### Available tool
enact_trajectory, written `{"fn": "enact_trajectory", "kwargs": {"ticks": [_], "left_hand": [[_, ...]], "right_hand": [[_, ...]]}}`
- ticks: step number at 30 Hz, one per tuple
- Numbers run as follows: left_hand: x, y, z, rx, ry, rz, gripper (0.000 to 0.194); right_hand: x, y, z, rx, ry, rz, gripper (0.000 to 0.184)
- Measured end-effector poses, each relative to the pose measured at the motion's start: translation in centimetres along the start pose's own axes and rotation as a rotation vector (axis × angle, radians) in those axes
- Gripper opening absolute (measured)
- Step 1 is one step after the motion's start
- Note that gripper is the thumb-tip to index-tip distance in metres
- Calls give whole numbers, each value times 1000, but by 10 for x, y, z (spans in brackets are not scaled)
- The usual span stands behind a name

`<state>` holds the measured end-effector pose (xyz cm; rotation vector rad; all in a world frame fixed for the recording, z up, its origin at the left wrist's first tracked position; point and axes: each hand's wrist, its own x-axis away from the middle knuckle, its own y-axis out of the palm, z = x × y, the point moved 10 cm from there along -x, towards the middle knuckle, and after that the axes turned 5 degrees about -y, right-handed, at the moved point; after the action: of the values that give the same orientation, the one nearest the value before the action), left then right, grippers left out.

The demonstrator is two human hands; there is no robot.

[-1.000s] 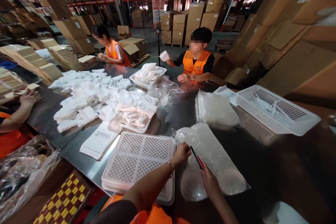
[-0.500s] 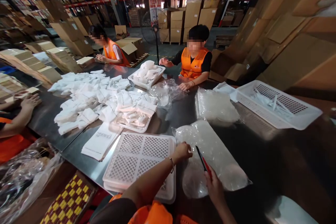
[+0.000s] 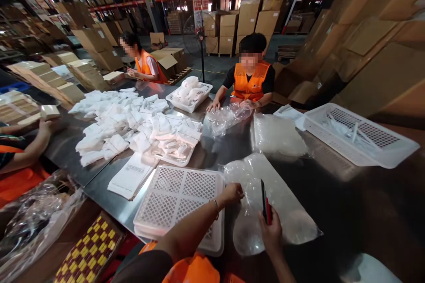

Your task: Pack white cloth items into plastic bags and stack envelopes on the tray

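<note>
A long clear plastic bag (image 3: 285, 203) filled with white items lies on the steel table (image 3: 348, 203) in front of me. My left hand (image 3: 231, 193) pinches the bag's near left edge. My right hand (image 3: 270, 230) grips a red-and-black cutter (image 3: 266, 202), its blade pointing up over the bag's middle. An upturned white perforated tray (image 3: 181, 201) sits just left of my left hand.
A second filled bag (image 3: 277, 135) and a white basket (image 3: 360, 135) lie further right. White packets (image 3: 133, 126) cover the left of the table. Two people in orange vests sit across; one handles a clear bag (image 3: 227, 117). Another person's arm (image 3: 25, 150) rests at the left edge.
My right hand has turned the cutter more upright and shifted slightly right. The person opposite has lowered both hands onto a clear bag.
</note>
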<state>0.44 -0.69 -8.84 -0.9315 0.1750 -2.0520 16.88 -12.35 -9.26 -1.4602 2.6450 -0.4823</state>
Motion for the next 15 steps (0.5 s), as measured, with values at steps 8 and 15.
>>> {"fn": "enact_trajectory", "kwargs": {"ticks": [8,15], "left_hand": [[2,-4,18,-314,139,97,17],[16,-2,7,-528,192,74,28]], "right_hand": [[-74,80,-32,-246,9,-282,67],[-86,78,-25,-320,25,-237,59]]}}
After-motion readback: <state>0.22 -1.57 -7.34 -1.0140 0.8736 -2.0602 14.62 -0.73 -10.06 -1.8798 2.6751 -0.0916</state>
